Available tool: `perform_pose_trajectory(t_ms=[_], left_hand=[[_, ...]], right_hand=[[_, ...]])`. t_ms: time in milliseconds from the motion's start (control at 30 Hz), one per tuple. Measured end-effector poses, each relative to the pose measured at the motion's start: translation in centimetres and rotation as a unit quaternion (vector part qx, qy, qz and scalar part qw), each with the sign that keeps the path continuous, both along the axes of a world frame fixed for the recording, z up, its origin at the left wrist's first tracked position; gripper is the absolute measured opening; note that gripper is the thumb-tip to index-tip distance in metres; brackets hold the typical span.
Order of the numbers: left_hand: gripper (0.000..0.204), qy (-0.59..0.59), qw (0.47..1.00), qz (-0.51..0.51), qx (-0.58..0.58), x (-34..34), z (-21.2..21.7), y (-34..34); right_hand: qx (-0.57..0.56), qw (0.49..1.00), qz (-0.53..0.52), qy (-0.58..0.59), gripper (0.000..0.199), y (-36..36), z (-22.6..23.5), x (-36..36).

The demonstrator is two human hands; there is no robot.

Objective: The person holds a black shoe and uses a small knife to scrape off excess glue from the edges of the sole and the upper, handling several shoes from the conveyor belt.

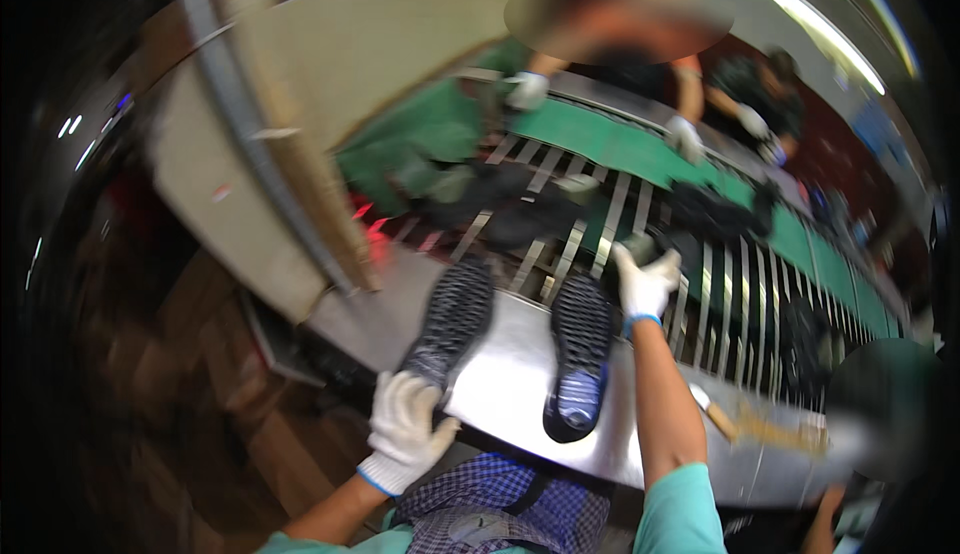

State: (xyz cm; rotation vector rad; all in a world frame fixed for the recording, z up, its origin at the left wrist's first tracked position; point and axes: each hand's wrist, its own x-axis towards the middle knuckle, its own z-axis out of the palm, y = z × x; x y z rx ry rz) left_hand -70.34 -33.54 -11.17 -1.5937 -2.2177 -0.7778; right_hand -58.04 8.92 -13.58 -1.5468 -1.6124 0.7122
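My left hand (408, 432), in a white knitted glove, grips the near end of a black shoe sole (455, 314), its ridged tread facing up. To its right a second black shoe sole (582, 339), with a blue, shiny heel patch, lies tread up on the metal ledge (510, 374). My right hand (645, 282), gloved too, reaches over the slatted conveyor. Its fingers and thumb are spread apart at a grey-green rounded piece (640, 246) beside dark items. Blur hides whether the fingers press on that piece.
Dark shoe parts (525, 212) lie on the conveyor slats (728, 309). A brush-like wooden-handled tool (715, 414) rests on the ledge at right. Across the green strip (600, 139) are co-workers' gloved hands (686, 140). A post (270, 144) stands at left, cardboard boxes (290, 464) below.
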Motion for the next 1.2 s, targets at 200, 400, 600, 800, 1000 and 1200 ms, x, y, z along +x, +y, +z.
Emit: perform_pose_trajectory(t_ms=[200,400,600,800,1000,1200], left_hand=[[0.047,-0.047,0.994,-0.042,0.087,0.5,1.1,-2.5],[0.045,-0.097,0.984,-0.097,0.116,1.5,1.4,-1.0],[0.047,-0.189,0.961,-0.172,0.105,2.5,0.9,1.7],[0.056,-0.169,0.964,-0.195,0.071,0.7,-0.6,10.8],[0.087,-0.199,0.975,0.015,-0.098,-3.0,-2.9,25.7],[0.071,-0.450,0.874,-0.071,-0.167,-8.7,-6.3,29.7]], right_hand=[[-0.049,0.993,-0.002,-0.109,0.133,-3.4,0.5,-6.5],[0.061,0.997,0.030,0.046,0.107,0.6,-3.9,0.1],[-0.248,0.716,0.110,0.643,0.066,-6.6,6.6,13.5],[-0.224,0.615,0.270,0.706,0.097,-21.9,6.9,22.5],[-0.309,0.358,0.351,0.808,0.078,-32.9,-2.0,24.5],[-0.298,0.299,0.385,0.821,0.086,-35.5,-2.0,25.1]])
